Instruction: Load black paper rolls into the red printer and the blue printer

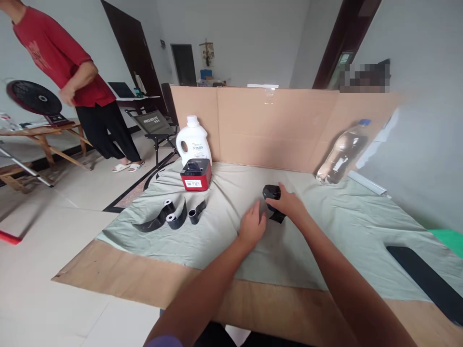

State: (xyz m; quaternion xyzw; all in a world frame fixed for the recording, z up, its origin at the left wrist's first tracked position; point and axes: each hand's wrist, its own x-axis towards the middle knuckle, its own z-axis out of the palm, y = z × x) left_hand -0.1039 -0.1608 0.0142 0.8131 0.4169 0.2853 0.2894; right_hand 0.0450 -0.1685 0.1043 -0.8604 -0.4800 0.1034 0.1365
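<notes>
My right hand (291, 202) grips a dark black object (272, 192) just above the cloth right of centre, thumb and fingers on either side of it. A short, flat black strip shows beneath it; its exact kind is hard to make out. Close by on the left, my left hand (252, 225) is empty, fingers loosely stretched and apart from the object. Farther left, several black rolls (176, 220) with loose trailing strips lie on the cloth, at least two with white cores. Behind them stands a red and black box-shaped device (196, 175) with a white label.
A white jug (193, 142) stands behind the device. At the right, a clear bottle (343, 153) leans by the cardboard screen (267, 127). A dark flat object (423, 279) lies at the right edge. A person in a red shirt (54, 48) stands left, near a fan (36, 98).
</notes>
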